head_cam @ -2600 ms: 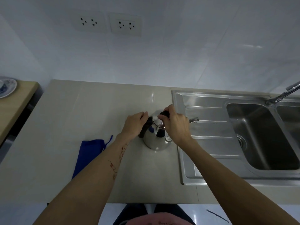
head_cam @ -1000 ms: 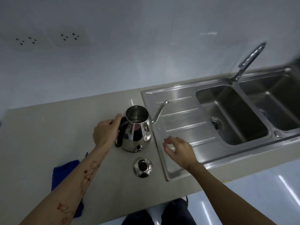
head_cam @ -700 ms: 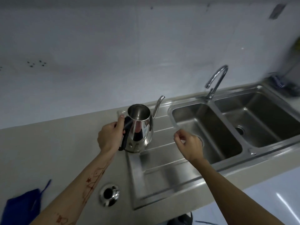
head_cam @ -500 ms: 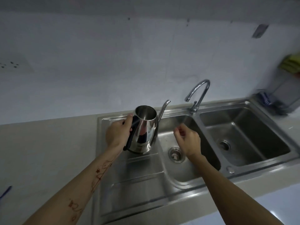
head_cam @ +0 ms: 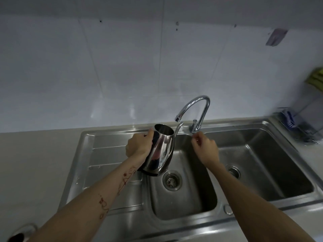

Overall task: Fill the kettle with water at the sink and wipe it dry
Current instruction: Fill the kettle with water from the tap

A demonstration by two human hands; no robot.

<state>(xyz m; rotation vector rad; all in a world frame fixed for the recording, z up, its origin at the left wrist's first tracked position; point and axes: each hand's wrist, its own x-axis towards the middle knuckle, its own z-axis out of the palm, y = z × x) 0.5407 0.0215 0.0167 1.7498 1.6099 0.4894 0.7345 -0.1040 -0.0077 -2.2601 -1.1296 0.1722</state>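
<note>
Over the left basin [head_cam: 183, 198] of the steel double sink [head_cam: 111, 151], near its back left corner, the kettle [head_cam: 160, 151] hangs in the air, lid off, open mouth up. Body tilted slightly, base toward the camera. Thin curved spout [head_cam: 179, 127] points up and right, tip just below and beside the outlet of the faucet [head_cam: 197, 105]; whether they touch cannot be told. No water visible from the outlet.

Left hand [head_cam: 139, 147] wrapped closed around the kettle's dark handle on its left side, thumb up by the rim. Forearm carries reddish drawn marks. Right hand [head_cam: 205, 147] empty, fingers loosely curled, thumb and forefinger tips drawn near each other, gripping nothing. It hovers just below and in front of the faucet's base and small lever [head_cam: 194, 122], not touching them.

Left basin drain [head_cam: 172, 180] sits below and right of the kettle's base. Ribbed drainboard [head_cam: 108, 163] lies to the left, right basin [head_cam: 262, 163] to the right. Beige counter [head_cam: 35, 163] runs left of the sink. At the bottom left corner, the rim of a round shiny object [head_cam: 22, 233], partly cut off. White tiled wall [head_cam: 139, 67] behind. Far right, a blurred rack [head_cam: 304, 126] with something blue in it.
</note>
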